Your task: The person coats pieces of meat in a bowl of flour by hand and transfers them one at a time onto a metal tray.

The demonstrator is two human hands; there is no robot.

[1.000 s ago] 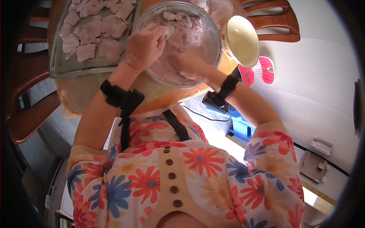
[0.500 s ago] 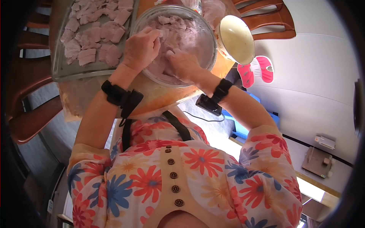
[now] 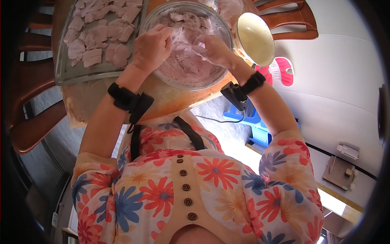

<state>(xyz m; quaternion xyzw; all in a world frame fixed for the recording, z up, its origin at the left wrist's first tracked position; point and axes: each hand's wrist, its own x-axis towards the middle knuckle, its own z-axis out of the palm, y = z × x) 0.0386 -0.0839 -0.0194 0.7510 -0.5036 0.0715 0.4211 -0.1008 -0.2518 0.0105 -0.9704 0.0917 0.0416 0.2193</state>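
A round metal bowl (image 3: 221, 75) holds pinkish, flour-dusted slices that look like meat (image 3: 191, 61). At the bowl's left side is my left hand (image 3: 153, 46), its fingers curled together; whatever they grip, if anything, is hidden. My right hand (image 3: 214, 51) hovers over the right part of the bowl. Its powdery fingertips are pinched together, and I cannot make out what is between them. Left of the bowl, a glass-like tray (image 3: 97, 77) carries several coated flat slices (image 3: 93, 57) laid side by side.
A cream enamel bowl (image 3: 256, 40) stands tilted right of the metal bowl. A plastic bag (image 3: 230, 10) lies behind it. Wooden chairs (image 3: 290, 22) flank the plastic-covered table (image 3: 162, 101). A cable (image 3: 219, 120) hangs from my right wrist device.
My right hand has lifted from the mixture and moved right and slightly up in the view, uncovering the bowl's near middle. My left hand has barely shifted.
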